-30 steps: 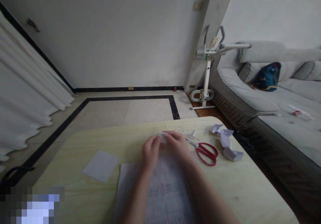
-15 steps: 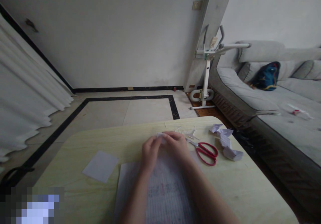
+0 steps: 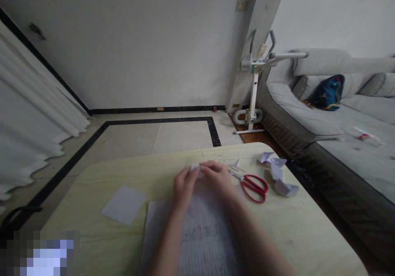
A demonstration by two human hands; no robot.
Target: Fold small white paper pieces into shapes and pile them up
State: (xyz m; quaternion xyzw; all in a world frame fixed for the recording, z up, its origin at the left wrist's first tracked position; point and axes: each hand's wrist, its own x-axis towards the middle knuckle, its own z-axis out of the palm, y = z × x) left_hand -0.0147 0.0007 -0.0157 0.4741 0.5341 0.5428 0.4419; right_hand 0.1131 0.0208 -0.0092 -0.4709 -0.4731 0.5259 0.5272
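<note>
Between my fingertips is a small piece of white paper [image 3: 195, 167], mostly covered by my hands. My left hand [image 3: 184, 184] pinches it from the left, and my right hand [image 3: 217, 178] grips it from the right with bent fingers. Both hands are over the top end of a lined, written sheet [image 3: 200, 235] lying on the table. Just right of my right hand lie scissors [image 3: 254, 188] with red handles, their blades partly behind the hand. A square of white paper [image 3: 123, 205] rests flat at the left.
Folded paper pieces [image 3: 279, 175] lie along the right side of the wooden table [image 3: 296, 230]. Small white scraps [image 3: 236, 164] are near its far edge. Beyond stand a white exercise machine [image 3: 254, 86] and a grey sofa [image 3: 370, 119] with a blue bag [image 3: 328, 92].
The fingers have shifted slightly, and a little more of the white paper shows between them. The scissors and the other papers lie as before.
</note>
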